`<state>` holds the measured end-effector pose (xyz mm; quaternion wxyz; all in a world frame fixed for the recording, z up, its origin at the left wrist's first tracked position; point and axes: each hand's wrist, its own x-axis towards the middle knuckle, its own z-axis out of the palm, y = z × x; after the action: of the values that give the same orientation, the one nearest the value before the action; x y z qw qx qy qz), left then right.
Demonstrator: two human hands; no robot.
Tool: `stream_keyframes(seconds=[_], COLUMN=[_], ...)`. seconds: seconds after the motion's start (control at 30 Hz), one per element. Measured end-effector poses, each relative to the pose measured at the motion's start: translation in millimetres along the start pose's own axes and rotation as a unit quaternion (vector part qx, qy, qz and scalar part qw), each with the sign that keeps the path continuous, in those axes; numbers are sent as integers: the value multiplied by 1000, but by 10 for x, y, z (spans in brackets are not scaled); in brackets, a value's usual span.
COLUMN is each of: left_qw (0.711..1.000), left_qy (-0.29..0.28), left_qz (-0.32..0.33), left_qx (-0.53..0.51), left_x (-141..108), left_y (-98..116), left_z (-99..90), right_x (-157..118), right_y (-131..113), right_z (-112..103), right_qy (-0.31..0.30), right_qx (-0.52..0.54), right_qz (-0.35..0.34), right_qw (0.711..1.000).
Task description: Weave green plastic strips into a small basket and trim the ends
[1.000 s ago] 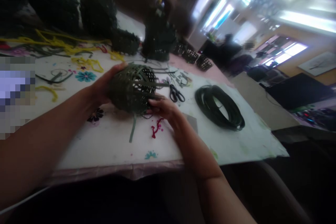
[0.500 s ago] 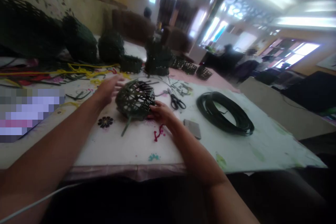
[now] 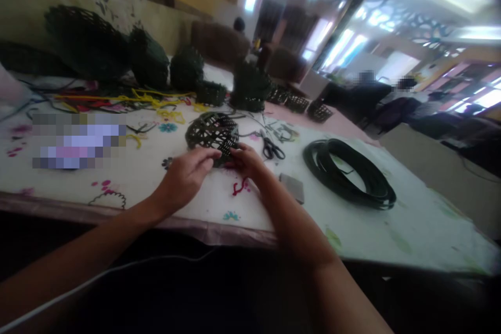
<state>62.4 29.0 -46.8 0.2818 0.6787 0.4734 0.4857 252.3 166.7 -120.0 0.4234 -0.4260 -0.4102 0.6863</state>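
At twelve o'clock, a dark woven basket [image 3: 212, 132] is sitting on the flowered tablecloth [image 3: 144, 175]. The right hand [image 3: 249, 160] is pinching its four-o'clock edge, probably for steadiness. At its seven, the left hand [image 3: 188, 173] is showing bent fingers; I can't tell whether they're gripping. Scissors [image 3: 271, 149] are lying at three, presumably for easy reach.

One head-worn camera looks forward and down across the table [image 3: 209, 207] close by.

Left hand [image 3: 187, 175] shifts from left of the woven basket [image 3: 197, 130] to its near side. Fingertips now close to right hand [image 3: 249, 162].
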Motion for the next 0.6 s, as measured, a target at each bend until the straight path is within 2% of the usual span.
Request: stream_keyframes(seconds=[0.13, 0.2, 0.27, 0.33, 0.4, 0.47, 0.53, 0.6], left_qw=[999, 998, 991, 967, 931, 907, 905, 911], left_qy=[-28, -47, -66, -77, -56, -5, 26, 22], left_qz=[-9, -42, -96, -152, -208, -251, -281, -304], left_qx=[24, 3, -73, -188, -293, -339, -318, -277], left_x=[194, 273, 316, 350, 401, 476, 564, 651], left_y=[-94, -97, -104, -116, -122, -112, -93, -76], left_z=[36, 53, 114, 206, 296, 355, 380, 388], right_x=[-15, -24, -30, -32, -34, -35, -37, -35], right_y=[-6, -10, -13, -11, -9, -6, -5, -3], right_z=[14, 23, 30, 33, 31, 26, 19, 10], right_qy=[4, 2, 1, 2, 3, 3, 2, 3], right_qx=[-7, -8, -8, -8, -7, -8, -8, -8], right_qz=[2, 2, 2, 0, -3, -6, -10, -13], right_qw=[1000, 1000, 1000, 1000, 1000, 1000, 1000, 1000])
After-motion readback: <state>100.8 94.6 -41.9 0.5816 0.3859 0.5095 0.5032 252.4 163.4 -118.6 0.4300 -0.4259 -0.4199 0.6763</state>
